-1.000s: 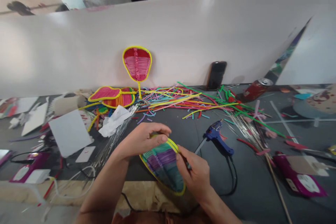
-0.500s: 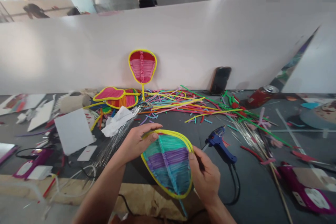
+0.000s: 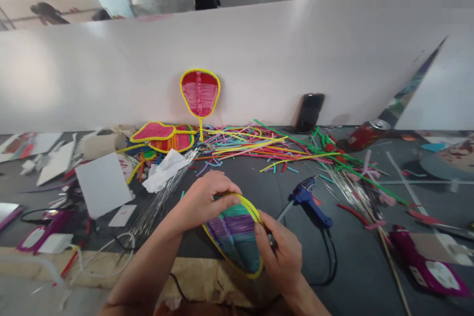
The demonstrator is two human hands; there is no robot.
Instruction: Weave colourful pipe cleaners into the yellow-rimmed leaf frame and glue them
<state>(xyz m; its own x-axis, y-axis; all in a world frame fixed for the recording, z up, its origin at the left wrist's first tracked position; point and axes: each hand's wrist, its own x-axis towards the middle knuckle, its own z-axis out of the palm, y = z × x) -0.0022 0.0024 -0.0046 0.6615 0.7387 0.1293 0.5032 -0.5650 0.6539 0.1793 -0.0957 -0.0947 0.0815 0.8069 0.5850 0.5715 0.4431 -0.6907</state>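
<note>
Between my two hands is a leaf-shaped fan (image 3: 233,234) with teal and purple bands and a fuzzy yellow pipe-cleaner rim. My left hand (image 3: 209,200) curls over its upper left edge, thumb in front, covering that corner. On the right edge, my right hand (image 3: 279,247) pinches the yellow rim between thumb and fingers. The fan is tilted, its face partly turned away. A blue glue gun (image 3: 311,202) lies on the dark table to the right of my right hand. A pink fan (image 3: 200,93) with a yellow rim stands upright against the white partition.
Loose pipe cleaners (image 3: 252,143) spread along the partition. Finished fan pieces (image 3: 163,136) lie at back left, near white paper (image 3: 103,185). A phone (image 3: 310,112) leans by a red can (image 3: 366,134). Purple devices (image 3: 425,261) sit at both sides. People are beyond the partition.
The fan has tilted so its face shows narrower. My left hand has shifted right and slightly down over the top edge; my right hand has moved a little left.
</note>
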